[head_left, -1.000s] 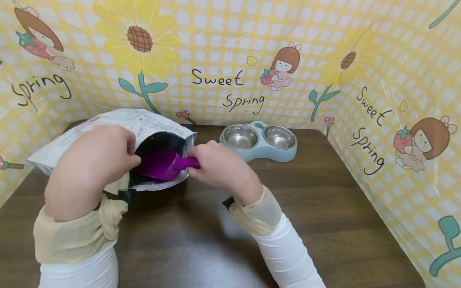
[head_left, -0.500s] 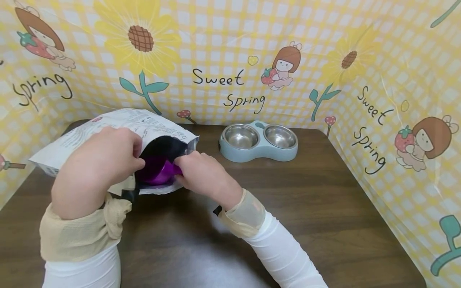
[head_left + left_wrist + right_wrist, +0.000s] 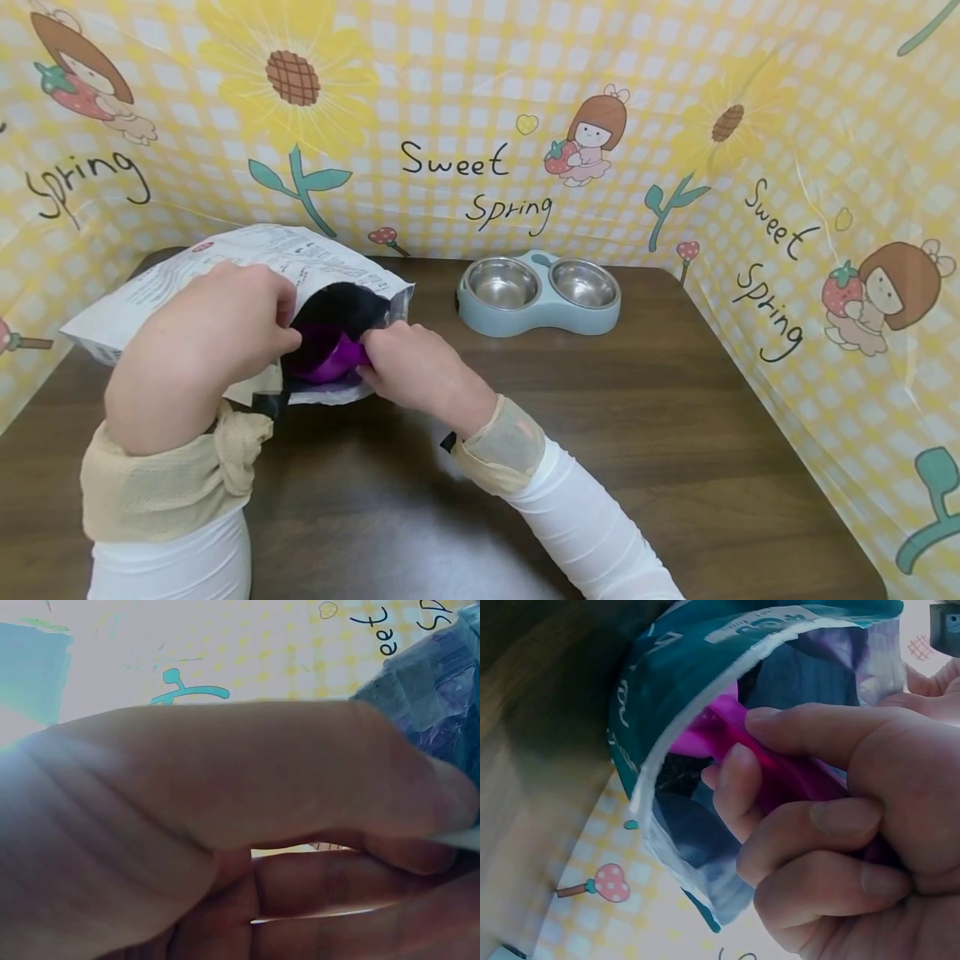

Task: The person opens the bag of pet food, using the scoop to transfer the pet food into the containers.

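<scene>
A white printed bag [image 3: 315, 258] lies on its side at the left of the table, its dark mouth turned toward me. My left hand [image 3: 202, 342] pinches the near edge of that mouth between thumb and fingers; its thumb [image 3: 247, 772] fills much of the left wrist view. A purple scoop [image 3: 335, 362] is inside the opening, its bowl partly hidden in the bag. My right hand [image 3: 420, 367] grips the scoop's handle [image 3: 799, 784], fingers curled round it at the mouth. The bag's other side [image 3: 649, 697] looks teal in the right wrist view.
A light-blue double pet bowl [image 3: 536, 321] with two metal dishes stands at the back, right of the bag. Behind the brown wooden table [image 3: 637, 467] hangs a yellow checked cloth [image 3: 450, 75] with printed flowers, which also runs along both sides.
My right hand has pushed the scoop left and deeper into the bag, then shifted only slightly. The left hand and the bag's mouth have moved a little to the right.
</scene>
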A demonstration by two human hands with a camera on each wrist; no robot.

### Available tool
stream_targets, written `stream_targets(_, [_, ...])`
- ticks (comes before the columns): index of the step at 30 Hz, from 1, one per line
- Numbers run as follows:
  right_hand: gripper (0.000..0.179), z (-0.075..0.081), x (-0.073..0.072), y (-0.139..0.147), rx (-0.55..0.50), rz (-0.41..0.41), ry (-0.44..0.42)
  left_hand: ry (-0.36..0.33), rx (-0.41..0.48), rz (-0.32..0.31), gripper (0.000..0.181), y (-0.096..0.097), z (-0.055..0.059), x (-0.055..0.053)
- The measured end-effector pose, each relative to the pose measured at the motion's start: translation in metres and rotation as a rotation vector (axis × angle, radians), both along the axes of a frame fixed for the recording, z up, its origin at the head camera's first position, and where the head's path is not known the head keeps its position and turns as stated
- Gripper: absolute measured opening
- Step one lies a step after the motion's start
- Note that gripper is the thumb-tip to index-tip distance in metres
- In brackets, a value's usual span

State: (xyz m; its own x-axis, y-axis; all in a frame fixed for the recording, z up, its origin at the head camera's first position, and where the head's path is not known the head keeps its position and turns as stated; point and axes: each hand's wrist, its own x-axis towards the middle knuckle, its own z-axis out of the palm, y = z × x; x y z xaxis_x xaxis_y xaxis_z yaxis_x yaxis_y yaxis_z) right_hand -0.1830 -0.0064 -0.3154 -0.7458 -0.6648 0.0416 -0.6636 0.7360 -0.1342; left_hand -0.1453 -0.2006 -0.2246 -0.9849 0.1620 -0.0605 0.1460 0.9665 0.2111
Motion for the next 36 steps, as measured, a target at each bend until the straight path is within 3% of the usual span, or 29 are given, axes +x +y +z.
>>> stream_targets(9, [0.023, -0.005, -0.004, 0.000, 0.006, -0.001, -0.006, -0.001, -0.006, -0.006, 0.023, -0.003, 0.000, 0.001])
stream_targets(14, [0.023, -0.004, -0.003, 0.000, 0.035, -0.024, 0.047, 0.003, -0.005, -0.003, 0.023, -0.005, -0.002, 0.000])
stream_targets(19, [0.016, -0.007, -0.004, -0.002, 0.089, -0.045, 0.178, 0.008, -0.008, -0.005, 0.021, -0.007, -0.003, -0.001])
stream_targets(23, [0.025, -0.007, -0.005, -0.001, 0.114, -0.059, 0.286, 0.008, -0.011, -0.005, 0.021, -0.007, -0.004, -0.001])
stream_targets(30, [0.031, 0.001, -0.007, 0.010, 0.056, -0.072, 0.506, 0.018, -0.007, -0.013, 0.021, -0.007, -0.002, 0.000])
stream_targets(36, [0.033, 0.002, -0.010, 0.014, 0.016, -0.051, 0.629, 0.012, -0.008, -0.012, 0.022, -0.005, 0.001, 0.000])
